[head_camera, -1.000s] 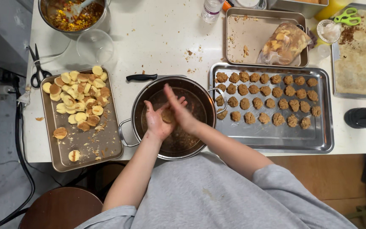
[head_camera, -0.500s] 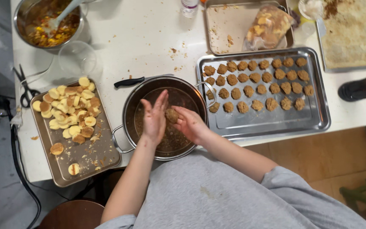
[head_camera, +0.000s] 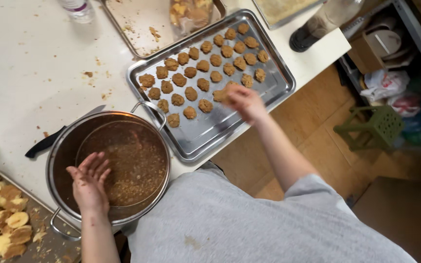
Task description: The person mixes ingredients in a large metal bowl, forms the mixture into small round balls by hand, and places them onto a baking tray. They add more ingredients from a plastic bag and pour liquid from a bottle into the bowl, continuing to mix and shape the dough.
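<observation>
Mid-frame over the tray (head_camera: 269, 92), right hand (head_camera: 243, 101) pinches a dough ball (head_camera: 220, 94); left hand (head_camera: 89, 181) hovers open, empty, over the pot (head_camera: 59, 156).

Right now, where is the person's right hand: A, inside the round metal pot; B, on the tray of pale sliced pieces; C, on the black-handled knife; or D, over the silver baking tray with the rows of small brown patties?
D: the right hand is over the silver baking tray at the edge of the rows of small brown patties, while the left hand is over the round metal pot.
</observation>
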